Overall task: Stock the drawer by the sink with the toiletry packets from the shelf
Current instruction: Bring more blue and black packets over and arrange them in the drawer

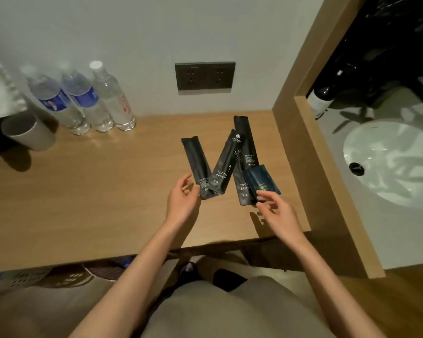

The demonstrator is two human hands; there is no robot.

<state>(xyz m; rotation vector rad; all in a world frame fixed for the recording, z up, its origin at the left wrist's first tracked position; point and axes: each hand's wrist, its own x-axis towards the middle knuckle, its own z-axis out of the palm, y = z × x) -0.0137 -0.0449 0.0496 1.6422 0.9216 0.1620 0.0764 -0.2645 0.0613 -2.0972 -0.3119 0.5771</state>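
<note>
Here, surface (108, 191): pale wood, set against a grey wall, closed on the right by a wood partition (310, 147).
Packets: five, grouped on the right half of the surface, well apart from the bottles.
Left packet (195, 162): long, black, lying flat, far end leaning left.
Second packet (226, 162): black, marked TOOTH BRUSH, far end leaning right, near end overlapping that of the left packet.
Back packet (245, 140): black, reaching closest to the wall, near end covered by the others.
Fourth packet (241, 191): black, same marking partly covered, lying nearest the front edge.
Blue packet (261, 180): small, dark blue, resting on top of the fourth and back packets.
Left hand (181, 201): thumb raised clear, fingers loosely curled, tips against the near ends of the left and second packets; no closed grasp seen.
Right hand (279, 211): fingertips laid on the near edge of the blue packet; thumb out of sight, so pinched or merely touched cannot be told.
Bottles (86, 101): three, clear, upright, in a row at the wall on the left; two with blue labels.
Cup (27, 134): grey, just left of the bottles.
Socket panel (205, 76): dark, on the wall above the packets.
Sink (388, 147): white, round, beyond the partition, with a dark drain (356, 168).
</note>
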